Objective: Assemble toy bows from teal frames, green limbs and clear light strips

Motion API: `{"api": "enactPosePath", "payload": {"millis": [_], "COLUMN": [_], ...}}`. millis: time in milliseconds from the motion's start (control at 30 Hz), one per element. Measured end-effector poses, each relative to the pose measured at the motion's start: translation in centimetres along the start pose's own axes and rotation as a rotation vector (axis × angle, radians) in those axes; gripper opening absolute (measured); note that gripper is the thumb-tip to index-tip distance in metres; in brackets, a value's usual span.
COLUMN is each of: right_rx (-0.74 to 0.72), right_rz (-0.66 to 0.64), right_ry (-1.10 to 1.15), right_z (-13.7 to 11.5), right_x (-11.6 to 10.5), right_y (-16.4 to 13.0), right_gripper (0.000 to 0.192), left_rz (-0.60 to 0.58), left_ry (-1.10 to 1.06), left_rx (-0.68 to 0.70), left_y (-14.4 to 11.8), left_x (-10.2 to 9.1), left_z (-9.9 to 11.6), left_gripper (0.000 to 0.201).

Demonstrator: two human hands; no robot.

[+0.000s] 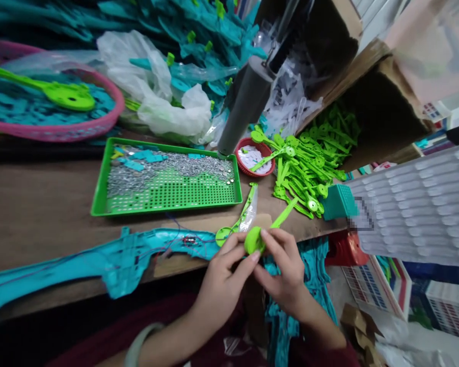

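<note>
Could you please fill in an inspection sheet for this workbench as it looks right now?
Surface: wooden table, crowded along its back and right side.
Job's things: green plastic piece with a round head and a long handle, pinched in both hands at the table's front edge.
Clutter: green tray of small silvery parts; red bowl of white bits; heap of green pieces; pink basket; white plastic bags; long teal moulding.
Grippers: left hand and right hand, both closed on the green plastic piece.
Cables: thin wires lying on the teal moulding.
Surroundings: cardboard box, grey cylinder.
</note>
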State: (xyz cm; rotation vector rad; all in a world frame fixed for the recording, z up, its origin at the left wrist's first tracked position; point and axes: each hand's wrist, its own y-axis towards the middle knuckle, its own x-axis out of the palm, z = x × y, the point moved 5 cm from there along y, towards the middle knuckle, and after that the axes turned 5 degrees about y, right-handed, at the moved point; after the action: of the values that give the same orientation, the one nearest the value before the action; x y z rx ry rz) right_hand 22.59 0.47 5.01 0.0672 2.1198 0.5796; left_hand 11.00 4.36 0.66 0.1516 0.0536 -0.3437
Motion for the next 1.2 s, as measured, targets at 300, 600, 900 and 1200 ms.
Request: {"api": "enactPosePath", "payload": {"millis": [300,600,900,1200], "right_rx": [0.216,0.282,0.129,0.117], "right_rz": [0.083,0.057,-0.344,-0.282], "right_ry": [-0.008,0.014,0.017,-0.145], "right_z": [5.9,11.0,6.1,6.0], "right_x": [-3.9,-3.8,0.9,1.4], "right_y": [2.3,1.0,4.5,6.2], "right_gripper": [0.052,0.05,0.051,0.045], "left_rz": [-0.08,-0.082,-0.003,0.02], "left_ry": [0.826,1.076,0.851,0.885], "left_rx": [0.429,0.561,0.421,0.499], "left_y": [0.1,-1.1,-0.6,-0.7], "left_x": [-3.1,-2.3,-3.5,-3.9], "left_z": [-2.3,-5.3,-4.8,-4.4], "left_gripper": [0.055,0.044,0.055,0.04]}}
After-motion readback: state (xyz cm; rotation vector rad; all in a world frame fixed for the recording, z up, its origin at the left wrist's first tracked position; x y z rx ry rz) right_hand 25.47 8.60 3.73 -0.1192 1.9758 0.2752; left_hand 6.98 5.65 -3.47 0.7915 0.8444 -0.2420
